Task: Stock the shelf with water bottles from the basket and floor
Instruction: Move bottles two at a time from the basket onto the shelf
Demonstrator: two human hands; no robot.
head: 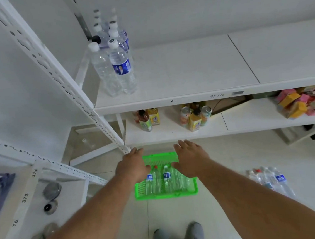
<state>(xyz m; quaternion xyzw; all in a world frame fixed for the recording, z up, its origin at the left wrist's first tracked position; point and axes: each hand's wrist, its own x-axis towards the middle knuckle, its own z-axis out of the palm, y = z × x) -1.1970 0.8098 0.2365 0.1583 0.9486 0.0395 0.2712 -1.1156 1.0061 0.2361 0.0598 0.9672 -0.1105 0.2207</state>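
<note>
Two hands are extending over the green basket (166, 192) on the floor: your left hand (131, 167) and right hand (190, 159) are both hovering with fingers straight and apart, gripping nothing. Several water bottles (166, 178) are lying side by side in the basket; a second group of floor bottles (270, 178) is lying well apart to your right. The shelf (187, 76) is already carrying upright stocked bottles (120, 66) at its left end. Risk: the smooth, round bottles are likely slipping if you are gripping two per hand. A careless placement is likely toppling the standing row.
</note>
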